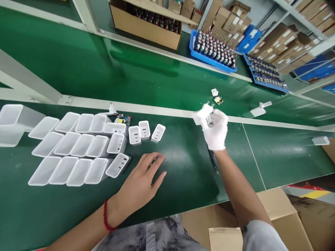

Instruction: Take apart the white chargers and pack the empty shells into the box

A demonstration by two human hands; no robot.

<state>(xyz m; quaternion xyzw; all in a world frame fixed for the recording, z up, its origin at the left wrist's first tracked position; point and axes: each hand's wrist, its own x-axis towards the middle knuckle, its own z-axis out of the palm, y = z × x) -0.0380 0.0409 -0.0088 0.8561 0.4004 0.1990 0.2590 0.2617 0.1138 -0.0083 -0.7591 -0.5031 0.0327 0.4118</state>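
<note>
My left hand (pixel 141 181), bare and with a red cord at the wrist, hovers over or rests on the green bench, fingers stretched and holding nothing. Just beyond its fingertips stand three small white charger housings (pixel 157 133) with slots. To its left are rows of white plastic charger housings (pixel 78 144), open side up. My right hand (pixel 216 130), in a white glove, pinches a white plug piece (pixel 205 112) with metal prongs; glare blurs its outline. A thin black tool (pixel 213 161) lies beneath my right wrist. Farther back are a small white plug part (pixel 214 92) and a circuit board (pixel 218 100).
A pale metal rail (pixel 157 111) runs across the bench. Beyond it stand a cardboard box (pixel 146 29) and blue trays (pixel 209 61) of components. Another circuit board (pixel 123 119) lies by the housings. White pieces (pixel 259 111) sit at right; open cartons (pixel 225 238) stand below the front edge.
</note>
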